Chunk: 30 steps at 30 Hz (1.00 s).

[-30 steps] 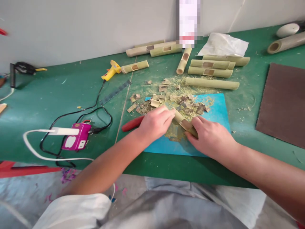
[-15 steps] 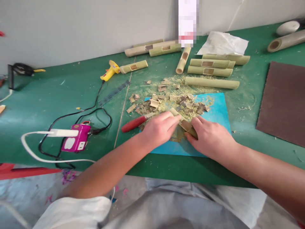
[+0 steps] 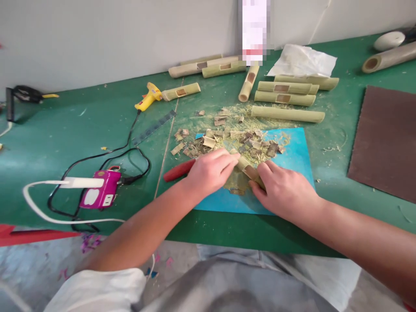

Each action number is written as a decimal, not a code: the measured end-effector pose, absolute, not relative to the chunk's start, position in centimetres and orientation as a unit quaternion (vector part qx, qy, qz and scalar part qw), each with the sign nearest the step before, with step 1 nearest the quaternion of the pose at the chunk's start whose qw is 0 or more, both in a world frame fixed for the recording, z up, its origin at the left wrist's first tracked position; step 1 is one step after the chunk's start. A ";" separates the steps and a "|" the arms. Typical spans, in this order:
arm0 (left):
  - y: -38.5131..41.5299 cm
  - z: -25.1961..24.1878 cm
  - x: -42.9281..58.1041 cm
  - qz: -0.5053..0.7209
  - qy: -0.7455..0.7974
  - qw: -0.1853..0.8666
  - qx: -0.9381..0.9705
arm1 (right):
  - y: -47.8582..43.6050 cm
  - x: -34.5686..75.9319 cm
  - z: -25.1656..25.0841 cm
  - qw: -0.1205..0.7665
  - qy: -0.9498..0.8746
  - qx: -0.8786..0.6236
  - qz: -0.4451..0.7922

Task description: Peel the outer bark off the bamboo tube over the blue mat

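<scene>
Evidently, I find the hollow pale-green bamboo tube [image 3: 244, 166] above the rectangular blue sheet [image 3: 297, 160], right hand [image 3: 282, 184] grasping its near end, left hand [image 3: 212, 170] fingering its far end, its window seemingly cut, remaining work unclear, with room rightward toward the flat dark-brown mat [image 3: 383, 143] and the green table [image 3: 329, 177] ending just nearer than the sheet.

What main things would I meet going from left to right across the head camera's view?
Magenta box, yellow glue gun, red handle, left hand, held bamboo tube, right hand, brown mat.
</scene>
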<state>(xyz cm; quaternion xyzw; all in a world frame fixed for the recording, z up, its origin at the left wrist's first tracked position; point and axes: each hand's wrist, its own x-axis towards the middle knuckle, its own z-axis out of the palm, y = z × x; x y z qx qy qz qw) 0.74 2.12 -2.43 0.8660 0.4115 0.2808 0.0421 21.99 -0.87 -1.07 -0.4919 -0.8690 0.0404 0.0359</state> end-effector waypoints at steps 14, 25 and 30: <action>2.5 -2.6 0.6 0.338 0.431 0.001 0.837 | -0.8 22.6 -1.3 0.110 -0.877 -0.466 -0.035; 2.7 -1.7 0.8 0.410 0.446 0.074 0.792 | 1.4 24.3 -0.8 0.126 -0.876 -0.451 -0.120; 2.4 -1.7 0.6 0.396 0.457 0.125 0.787 | 1.6 24.4 -1.2 0.124 -0.878 -0.454 -0.082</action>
